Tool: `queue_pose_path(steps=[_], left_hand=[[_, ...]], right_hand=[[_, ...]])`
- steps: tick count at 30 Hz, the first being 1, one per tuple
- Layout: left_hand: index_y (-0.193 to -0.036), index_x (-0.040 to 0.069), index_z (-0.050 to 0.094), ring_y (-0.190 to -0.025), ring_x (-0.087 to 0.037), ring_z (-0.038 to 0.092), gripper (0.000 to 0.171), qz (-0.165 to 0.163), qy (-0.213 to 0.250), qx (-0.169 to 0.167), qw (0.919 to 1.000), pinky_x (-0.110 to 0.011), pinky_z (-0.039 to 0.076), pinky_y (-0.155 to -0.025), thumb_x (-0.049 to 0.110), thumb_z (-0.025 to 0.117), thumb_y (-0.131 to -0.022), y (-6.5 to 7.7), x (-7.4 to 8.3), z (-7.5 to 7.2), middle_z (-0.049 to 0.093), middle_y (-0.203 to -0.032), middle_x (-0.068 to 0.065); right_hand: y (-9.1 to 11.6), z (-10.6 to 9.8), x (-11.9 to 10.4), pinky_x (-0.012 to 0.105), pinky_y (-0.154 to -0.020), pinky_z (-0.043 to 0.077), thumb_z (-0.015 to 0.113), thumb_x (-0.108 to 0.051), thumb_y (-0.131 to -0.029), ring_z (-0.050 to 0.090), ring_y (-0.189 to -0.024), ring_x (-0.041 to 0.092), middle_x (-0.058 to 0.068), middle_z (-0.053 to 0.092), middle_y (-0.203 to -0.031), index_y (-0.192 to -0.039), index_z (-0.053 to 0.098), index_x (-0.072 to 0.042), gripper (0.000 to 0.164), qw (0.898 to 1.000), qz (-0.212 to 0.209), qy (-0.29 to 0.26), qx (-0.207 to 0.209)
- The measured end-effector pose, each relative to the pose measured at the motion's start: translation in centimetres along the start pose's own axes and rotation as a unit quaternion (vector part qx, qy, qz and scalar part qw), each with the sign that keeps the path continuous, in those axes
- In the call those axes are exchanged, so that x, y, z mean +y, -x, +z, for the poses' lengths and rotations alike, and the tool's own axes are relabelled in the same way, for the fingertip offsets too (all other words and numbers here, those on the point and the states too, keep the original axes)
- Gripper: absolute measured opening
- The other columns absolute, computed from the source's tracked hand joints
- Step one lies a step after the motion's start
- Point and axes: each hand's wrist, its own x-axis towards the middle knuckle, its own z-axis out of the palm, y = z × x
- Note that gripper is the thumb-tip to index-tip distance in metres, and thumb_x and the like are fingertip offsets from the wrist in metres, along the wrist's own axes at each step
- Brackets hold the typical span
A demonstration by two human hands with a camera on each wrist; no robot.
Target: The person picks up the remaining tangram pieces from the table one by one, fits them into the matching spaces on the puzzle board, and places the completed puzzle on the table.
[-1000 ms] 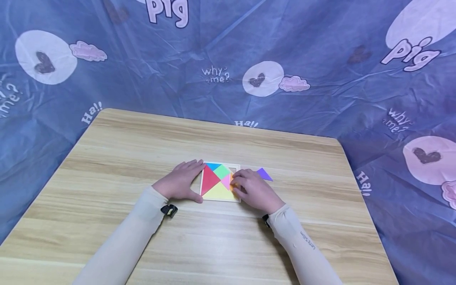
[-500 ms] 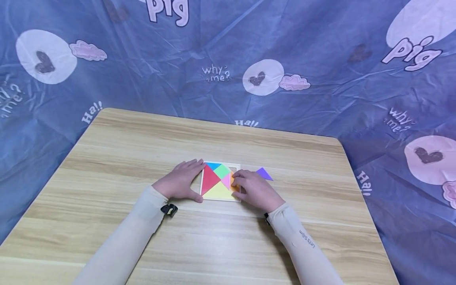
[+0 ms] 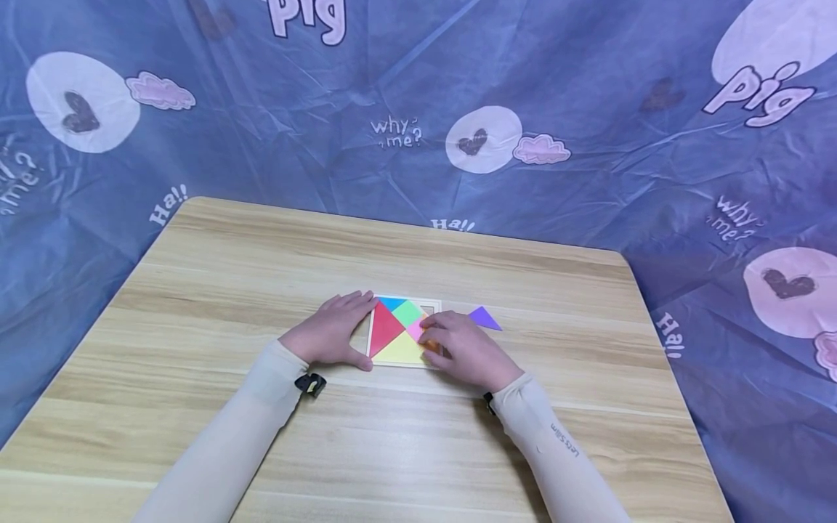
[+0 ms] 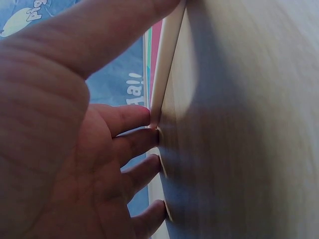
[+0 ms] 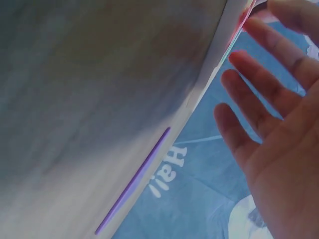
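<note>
A tangram tray with a pale wooden rim lies mid-table. In it sit a red triangle, blue triangle, green square, yellow triangle, pink piece and a partly hidden orange piece. My left hand rests at the tray's left side, thumb and fingers spread along it. Over the tray's right side, my right hand touches the pink and orange pieces with its fingertips. Its fingers look fairly straight in the right wrist view. A bare corner shows at the tray's upper right.
A purple triangle lies flat on the table just right of the tray, beyond the right hand. The wood-grain table ends at a blue printed cloth behind and along the sides.
My right fingertips shift slightly right, uncovering more of the orange piece, then come back left over the edge of the pink piece. The left hand stays in place.
</note>
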Motion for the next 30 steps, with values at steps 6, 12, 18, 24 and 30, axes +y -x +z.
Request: queue_pose_path(steps=[6, 12, 18, 24, 30], left_hand=[[-0.165, 0.007, 0.023, -0.159, -0.033, 0.015, 0.122, -0.002, 0.004, -0.004, 1.0, -0.051, 0.011, -0.13, 0.056, 0.088, -0.074, 0.0, 0.1, -0.1, 0.019, -0.172, -0.011], [-0.165, 0.007, 0.023, -0.159, -0.033, 0.015, 0.122, 0.002, 0.004, -0.002, 1.0, -0.051, 0.011, -0.13, 0.056, 0.088, -0.074, -0.1, 0.0, -0.2, 0.02, -0.172, -0.011], [-0.165, 0.007, 0.023, -0.159, -0.033, 0.015, 0.122, 0.003, 0.002, -0.001, 1.0, -0.05, 0.011, -0.13, 0.057, 0.088, -0.074, -0.2, -0.1, -0.2, 0.02, -0.172, -0.011], [-0.165, 0.007, 0.024, -0.159, -0.033, 0.015, 0.122, 0.002, 0.004, 0.001, 1.0, -0.051, 0.011, -0.13, 0.056, 0.089, -0.074, -0.1, 0.2, -0.3, 0.02, -0.172, -0.011], [-0.164, 0.007, 0.025, -0.159, -0.033, 0.016, 0.12, 0.002, 0.005, 0.002, 1.0, -0.051, 0.012, -0.129, 0.054, 0.089, -0.074, 0.0, 0.5, -0.3, 0.022, -0.171, -0.012]], right_hand=[[-0.2, -0.1, -0.4, 0.046, -0.118, 0.04, 0.071, -0.027, -0.098, 0.055, -0.134, 0.028, 0.005, 0.063, -0.139, -0.122, 0.076, -0.013, 0.029, 1.0, -0.01, 0.012, -0.017], [-0.3, -0.1, -0.3, 0.044, -0.118, 0.04, 0.072, -0.023, -0.097, 0.059, -0.13, 0.027, 0.006, 0.067, -0.136, -0.116, 0.078, -0.01, 0.024, 1.0, -0.02, 0.016, -0.009], [-0.5, -0.1, -0.3, 0.042, -0.112, 0.047, 0.073, -0.021, -0.096, 0.064, -0.119, 0.025, 0.006, 0.07, -0.124, -0.108, 0.079, -0.011, 0.016, 1.0, -0.023, 0.006, 0.0], [-0.4, -0.2, 0.1, 0.04, -0.109, 0.05, 0.071, -0.02, -0.097, 0.063, -0.118, 0.022, 0.004, 0.07, -0.122, -0.105, 0.079, -0.014, 0.013, 1.0, -0.016, -0.006, 0.006], [0.3, -1.2, 1.2, 0.04, -0.104, 0.052, 0.072, -0.017, -0.097, 0.064, -0.115, 0.025, 0.006, 0.07, -0.117, -0.105, 0.078, -0.01, 0.012, 0.998, 0.017, -0.022, 0.055]])
